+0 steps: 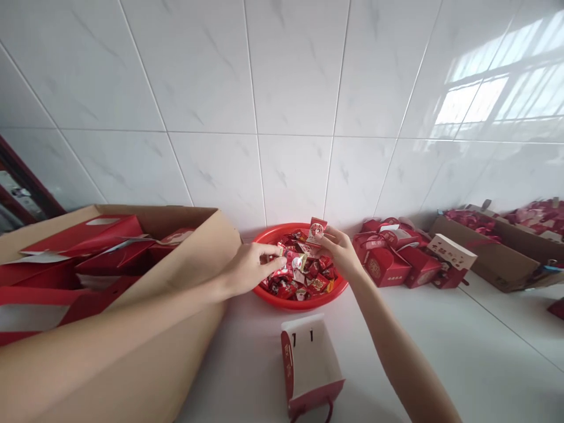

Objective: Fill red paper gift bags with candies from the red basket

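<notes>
A red plastic basket (299, 304) full of wrapped candies (315, 285) stands against the tiled wall. Over its left side, my left hand (255, 267) pinches a red and pink candy packet (292, 264) between thumb and fingers. My right hand (338, 249) is at the basket's back right and grips a small red and white packet (316, 230) upright by its edge. In front of the basket, an open red box (314, 358) with a white inside lies on the white table, a dark red cord at its near end.
At the left, a large cardboard box (189, 294) holds flat red cartons (88, 232). Closed red gift boxes (388, 265) are grouped right of the basket. Farther right stand cardboard boxes (497, 261) with red items. White tiles (295, 170) rise behind the table (414, 346).
</notes>
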`<action>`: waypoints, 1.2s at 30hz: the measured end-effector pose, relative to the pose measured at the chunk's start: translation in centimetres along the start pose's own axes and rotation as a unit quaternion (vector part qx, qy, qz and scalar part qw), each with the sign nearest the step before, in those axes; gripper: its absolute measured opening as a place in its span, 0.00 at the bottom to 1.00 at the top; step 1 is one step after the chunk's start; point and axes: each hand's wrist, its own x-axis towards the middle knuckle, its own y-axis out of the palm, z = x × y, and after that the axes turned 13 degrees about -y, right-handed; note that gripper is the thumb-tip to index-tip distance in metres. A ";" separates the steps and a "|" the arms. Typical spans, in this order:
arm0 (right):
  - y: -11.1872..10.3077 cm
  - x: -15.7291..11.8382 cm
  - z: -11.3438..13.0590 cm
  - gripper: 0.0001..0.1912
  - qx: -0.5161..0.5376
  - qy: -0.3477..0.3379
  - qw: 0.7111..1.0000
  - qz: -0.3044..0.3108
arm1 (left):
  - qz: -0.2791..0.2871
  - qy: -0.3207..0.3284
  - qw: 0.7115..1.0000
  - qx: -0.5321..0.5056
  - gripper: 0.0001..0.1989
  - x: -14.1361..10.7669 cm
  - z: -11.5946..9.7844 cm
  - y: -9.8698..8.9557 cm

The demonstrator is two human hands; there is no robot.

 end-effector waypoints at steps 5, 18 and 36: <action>1.1 -1.0 2.7 0.12 0.074 -0.063 0.995 0.005 | 0.044 -0.007 0.999 -0.010 0.16 -0.5 -0.1 0.4; 2.4 -2.9 4.4 0.14 0.109 -0.064 0.992 -0.018 | 0.083 -0.040 0.995 -0.049 0.16 -0.7 0.0 0.5; 3.6 -3.6 5.5 0.17 0.053 -0.090 0.993 -0.053 | 0.077 -0.034 0.996 -0.018 0.17 -1.0 0.0 0.7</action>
